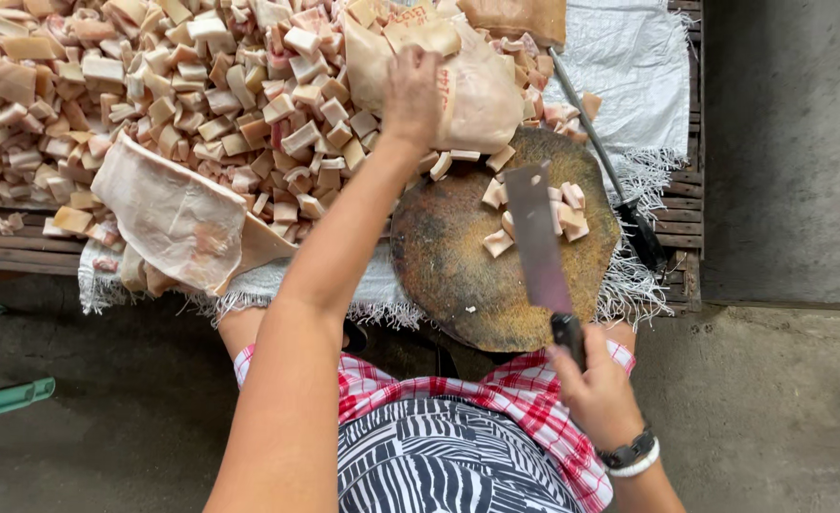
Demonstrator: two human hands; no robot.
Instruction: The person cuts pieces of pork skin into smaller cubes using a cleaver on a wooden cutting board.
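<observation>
Slab (477, 95) lies at the board's (448, 256) far edge, left hand (412, 95) clamped over it. Right hand (596, 389) fists the cleaver (537, 237) handle, blade flat over cut cubes (563, 214). Best drag the slab fully onto the board, fingers clear of the blade.

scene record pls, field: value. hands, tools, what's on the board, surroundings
left hand: reaching forward, gripping a large pale slab at the board's far edge
right hand: holds cleaver by its handle, blade flat over the board
board: round, dark, worn; a few cut cubes on it
pile: many cut cubes, left of board
second slab: lies at the pile's near edge
rod: dark, right of board
cloth: white, under everything
</observation>
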